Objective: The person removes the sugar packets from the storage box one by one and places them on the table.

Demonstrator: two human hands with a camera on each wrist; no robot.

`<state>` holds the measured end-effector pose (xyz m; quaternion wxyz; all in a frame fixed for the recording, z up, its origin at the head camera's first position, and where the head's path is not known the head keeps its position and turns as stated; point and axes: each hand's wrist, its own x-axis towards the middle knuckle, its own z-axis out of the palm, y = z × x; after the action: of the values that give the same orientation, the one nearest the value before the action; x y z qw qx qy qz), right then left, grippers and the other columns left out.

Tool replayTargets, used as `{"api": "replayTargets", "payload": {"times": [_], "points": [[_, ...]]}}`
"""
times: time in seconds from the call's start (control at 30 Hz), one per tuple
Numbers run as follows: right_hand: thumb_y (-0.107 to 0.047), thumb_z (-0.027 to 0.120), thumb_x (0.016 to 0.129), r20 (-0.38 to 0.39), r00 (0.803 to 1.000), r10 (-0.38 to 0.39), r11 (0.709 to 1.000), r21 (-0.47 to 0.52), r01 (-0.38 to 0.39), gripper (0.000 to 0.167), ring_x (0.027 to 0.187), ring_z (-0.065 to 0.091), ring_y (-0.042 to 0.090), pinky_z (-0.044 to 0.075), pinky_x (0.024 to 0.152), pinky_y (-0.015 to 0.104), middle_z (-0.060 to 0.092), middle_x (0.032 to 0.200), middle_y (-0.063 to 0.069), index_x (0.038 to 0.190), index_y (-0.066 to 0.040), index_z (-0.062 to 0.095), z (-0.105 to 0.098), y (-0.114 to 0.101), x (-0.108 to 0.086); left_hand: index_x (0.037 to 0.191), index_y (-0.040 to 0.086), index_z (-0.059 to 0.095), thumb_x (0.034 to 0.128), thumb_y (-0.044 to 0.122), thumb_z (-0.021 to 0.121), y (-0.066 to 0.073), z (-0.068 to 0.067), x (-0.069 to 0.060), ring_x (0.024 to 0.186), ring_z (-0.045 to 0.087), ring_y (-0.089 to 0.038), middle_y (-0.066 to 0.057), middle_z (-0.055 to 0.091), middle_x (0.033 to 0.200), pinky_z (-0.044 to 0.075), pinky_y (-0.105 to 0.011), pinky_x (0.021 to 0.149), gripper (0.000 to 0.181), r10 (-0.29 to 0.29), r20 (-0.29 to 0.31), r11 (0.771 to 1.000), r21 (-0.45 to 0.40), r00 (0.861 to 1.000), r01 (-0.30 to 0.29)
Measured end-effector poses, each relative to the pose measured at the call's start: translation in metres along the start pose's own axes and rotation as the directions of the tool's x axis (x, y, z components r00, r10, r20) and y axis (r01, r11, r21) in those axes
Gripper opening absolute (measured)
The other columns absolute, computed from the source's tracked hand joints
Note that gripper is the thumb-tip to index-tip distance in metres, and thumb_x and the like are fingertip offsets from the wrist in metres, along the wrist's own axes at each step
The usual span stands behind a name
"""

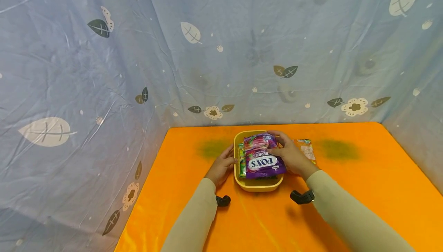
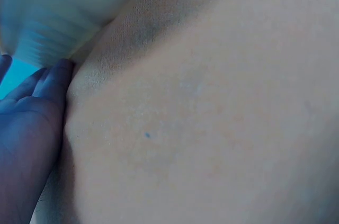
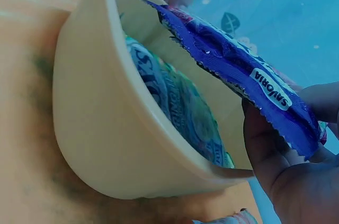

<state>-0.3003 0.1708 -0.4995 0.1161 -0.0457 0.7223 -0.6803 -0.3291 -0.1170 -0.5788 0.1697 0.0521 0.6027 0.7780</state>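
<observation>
A purple Fox's Berries candy bag (image 1: 262,162) is held by its right edge in my right hand (image 1: 292,156), thumb on top and fingers beneath. The bag is tilted over the mouth of a yellow plastic tub (image 1: 258,187). Inside the tub lies a green candy bag (image 3: 177,102), partly hidden under the purple one in the head view. My left hand (image 1: 221,167) grips the tub's left wall, its thumb at the rim. The left wrist view shows mostly blurred skin-toned surface, with fingers (image 2: 53,83) against the pale wall.
An orange and white packet (image 1: 306,150) lies on the orange-covered table (image 1: 356,182), just right of my right hand and partly hidden by it. Blue patterned curtains (image 1: 242,71) stand behind the table and at both sides.
</observation>
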Motion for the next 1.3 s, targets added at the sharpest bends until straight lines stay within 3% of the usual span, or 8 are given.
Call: {"api": "replayTargets", "payload": {"times": [0.2,0.6,0.97,1.3], "points": [[-0.014,0.069,0.108,-0.009,0.999,0.031,0.997,0.073,-0.03,0.075,0.129,0.059,0.048,0.061,0.092,0.053,0.028,0.171,0.017,0.171,-0.026,0.03,-0.012,-0.005,-0.004,0.172,0.02,0.036,0.0983,0.0,0.065,0.0,0.001,-0.001,0.15,0.047,-0.029,-0.007,0.038,0.172,0.048,-0.045,0.114,0.082,0.002,-0.002,1.0,0.001,1.0,-0.002],[-0.012,0.067,0.109,-0.055,0.998,-0.028,0.993,0.111,0.034,0.076,0.115,0.066,0.033,0.063,0.09,0.045,0.024,0.171,0.022,0.173,-0.021,0.026,-0.043,-0.003,-0.013,0.172,0.019,0.037,0.0987,0.001,0.065,0.0,-0.001,-0.001,0.148,0.049,-0.029,-0.008,0.039,0.172,0.049,-0.044,0.113,0.081,0.008,0.001,1.0,0.019,1.0,-0.008],[-0.011,0.067,0.109,-0.092,0.995,-0.041,0.991,0.12,0.052,0.075,0.115,0.063,0.03,0.063,0.091,0.041,0.022,0.169,0.025,0.172,-0.024,0.028,-0.063,0.0,-0.018,0.173,0.02,0.036,0.1013,0.0,0.063,0.001,-0.001,-0.001,0.149,0.048,-0.032,-0.01,0.037,0.172,0.051,-0.044,0.11,0.079,0.015,0.029,1.0,0.014,0.999,-0.016],[-0.008,0.067,0.109,-0.105,0.992,-0.073,0.985,0.148,0.088,0.071,0.113,0.064,0.022,0.063,0.09,0.038,0.028,0.159,0.019,0.169,-0.023,0.033,-0.081,0.003,-0.027,0.173,0.018,0.035,0.0995,-0.001,0.062,0.002,-0.001,-0.002,0.149,0.048,-0.031,-0.009,0.038,0.172,0.05,-0.044,0.111,0.081,0.017,0.019,1.0,0.015,1.0,-0.018]]}}
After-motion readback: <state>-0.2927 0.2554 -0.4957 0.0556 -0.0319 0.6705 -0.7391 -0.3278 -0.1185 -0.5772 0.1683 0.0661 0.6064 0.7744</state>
